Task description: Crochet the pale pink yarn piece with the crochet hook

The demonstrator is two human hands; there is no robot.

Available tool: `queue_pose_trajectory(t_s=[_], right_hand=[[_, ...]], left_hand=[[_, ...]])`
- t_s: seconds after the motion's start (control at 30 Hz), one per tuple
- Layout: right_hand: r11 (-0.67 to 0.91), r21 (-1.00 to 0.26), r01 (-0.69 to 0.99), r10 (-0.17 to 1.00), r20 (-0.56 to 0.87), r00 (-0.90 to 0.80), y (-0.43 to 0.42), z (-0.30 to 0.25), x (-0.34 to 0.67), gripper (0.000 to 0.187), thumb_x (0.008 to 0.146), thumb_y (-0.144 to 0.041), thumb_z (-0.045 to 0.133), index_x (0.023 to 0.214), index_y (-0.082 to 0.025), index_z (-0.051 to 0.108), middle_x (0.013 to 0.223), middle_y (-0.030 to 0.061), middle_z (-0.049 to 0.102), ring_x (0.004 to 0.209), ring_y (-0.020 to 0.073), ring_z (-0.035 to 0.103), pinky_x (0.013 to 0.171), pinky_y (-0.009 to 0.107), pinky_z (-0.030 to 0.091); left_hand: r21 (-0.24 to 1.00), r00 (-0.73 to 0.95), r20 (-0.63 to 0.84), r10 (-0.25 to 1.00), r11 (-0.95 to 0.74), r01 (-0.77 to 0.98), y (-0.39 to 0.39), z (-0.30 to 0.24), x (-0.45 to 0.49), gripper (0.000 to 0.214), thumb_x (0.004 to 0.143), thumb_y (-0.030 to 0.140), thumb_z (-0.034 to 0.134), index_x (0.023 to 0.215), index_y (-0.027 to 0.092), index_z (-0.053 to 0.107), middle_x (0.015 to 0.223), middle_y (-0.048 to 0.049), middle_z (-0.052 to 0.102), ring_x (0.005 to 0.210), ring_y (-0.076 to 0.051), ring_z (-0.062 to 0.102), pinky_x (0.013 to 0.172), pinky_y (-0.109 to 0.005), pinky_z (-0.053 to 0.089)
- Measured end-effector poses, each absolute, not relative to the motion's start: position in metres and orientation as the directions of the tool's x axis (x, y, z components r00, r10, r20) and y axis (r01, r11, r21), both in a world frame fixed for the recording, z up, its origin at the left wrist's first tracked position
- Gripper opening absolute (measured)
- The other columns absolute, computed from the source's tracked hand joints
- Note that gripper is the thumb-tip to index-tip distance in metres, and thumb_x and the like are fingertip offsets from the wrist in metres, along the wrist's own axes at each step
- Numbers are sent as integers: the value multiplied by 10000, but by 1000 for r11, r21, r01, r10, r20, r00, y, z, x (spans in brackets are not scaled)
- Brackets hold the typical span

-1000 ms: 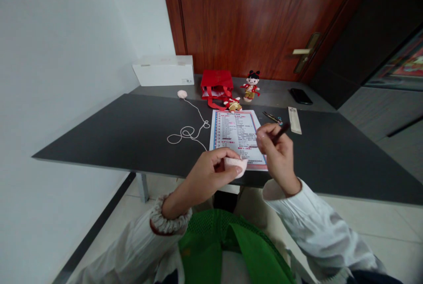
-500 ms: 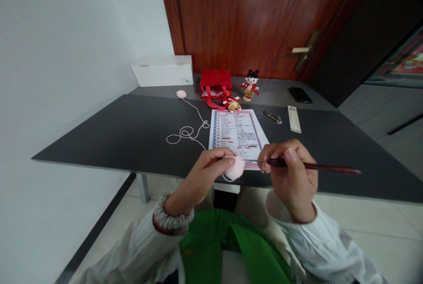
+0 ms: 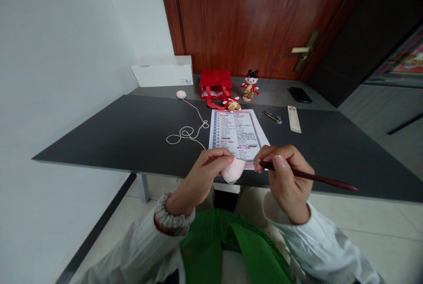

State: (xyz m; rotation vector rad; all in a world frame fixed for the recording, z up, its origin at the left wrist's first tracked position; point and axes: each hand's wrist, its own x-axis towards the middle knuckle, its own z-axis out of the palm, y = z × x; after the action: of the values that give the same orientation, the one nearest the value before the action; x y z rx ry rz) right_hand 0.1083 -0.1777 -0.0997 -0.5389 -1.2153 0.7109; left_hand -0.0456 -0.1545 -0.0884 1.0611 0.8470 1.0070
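My left hand [image 3: 206, 173] pinches a small pink crocheted piece [image 3: 233, 171] just in front of the near edge of the dark table [image 3: 125, 134]. My right hand [image 3: 284, 177] is closed round a dark red crochet hook [image 3: 310, 177], whose metal tip points left into the pink piece while its handle sticks out to the right. A pale yarn strand [image 3: 189, 133] runs in loops over the table from the piece back to a small pink yarn ball [image 3: 181, 94]. A printed pattern sheet [image 3: 237, 133] lies flat just beyond my hands.
At the table's far side stand a white box [image 3: 162, 71], a red gift bag [image 3: 216, 84], a standing doll [image 3: 251, 84] and a small lying doll [image 3: 232, 105]. Small scissors [image 3: 272, 117], a ruler [image 3: 294, 119] and a black phone [image 3: 300, 95] lie to the right. A wooden door [image 3: 251, 15] is behind.
My right hand turned the hook from upright to lying sideways, tip pushed into the pink piece, then lowered the handle a little. My left hand kept hold of the piece.
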Motion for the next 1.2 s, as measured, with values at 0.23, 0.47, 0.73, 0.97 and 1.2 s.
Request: queue_pose_trajectory(t_s=[0.23, 0.47, 0.73, 0.97, 1.2], right_hand=[[672, -712, -202, 740, 649, 176, -177, -100, 108, 165, 914, -198, 517, 769, -174, 592, 669, 11, 619, 583, 141, 566, 543, 302, 410], [662, -723, -198, 750, 639, 172, -177, -98, 107, 166, 910, -214, 529, 761, -178, 593, 670, 9, 622, 580, 137, 568, 544, 296, 415], [639, -745, -193, 769, 613, 178, -176, -102, 109, 151, 900, -228, 546, 766, -186, 602, 647, 2, 614, 572, 134, 570, 547, 288, 423], [507, -798, -326, 861, 488, 143, -178, -103, 105, 133, 871, -242, 590, 750, -188, 594, 673, -2, 633, 575, 124, 573, 563, 274, 444], [457, -822, -340, 889, 434, 144, -171, -117, 102, 204, 843, -304, 614, 690, -194, 538, 715, -22, 524, 568, 102, 459, 509, 236, 348]], left_hand=[[964, 276, -64, 959, 131, -231, -156, -90, -45, 142, 671, 312, 657, 648, 173, 640, 645, 15, 543, 608, -109, 434, 554, -247, 315], [972, 315, -37, 948, 108, -210, -154, -89, -46, 164, 685, 315, 646, 627, 165, 614, 620, 21, 519, 606, -107, 428, 556, -247, 314], [983, 358, 1, 934, 64, -171, -152, -95, -49, 168, 736, 314, 629, 664, 163, 639, 640, 12, 533, 627, -113, 433, 578, -252, 312], [988, 493, 19, 870, 60, -144, -153, -90, -51, 115, 775, 256, 627, 759, 146, 656, 724, -8, 596, 718, -136, 515, 696, -275, 387], [977, 508, -20, 861, 124, -172, -158, -81, -52, 92, 733, 177, 650, 818, 152, 676, 772, -12, 648, 763, -140, 554, 710, -261, 400]])
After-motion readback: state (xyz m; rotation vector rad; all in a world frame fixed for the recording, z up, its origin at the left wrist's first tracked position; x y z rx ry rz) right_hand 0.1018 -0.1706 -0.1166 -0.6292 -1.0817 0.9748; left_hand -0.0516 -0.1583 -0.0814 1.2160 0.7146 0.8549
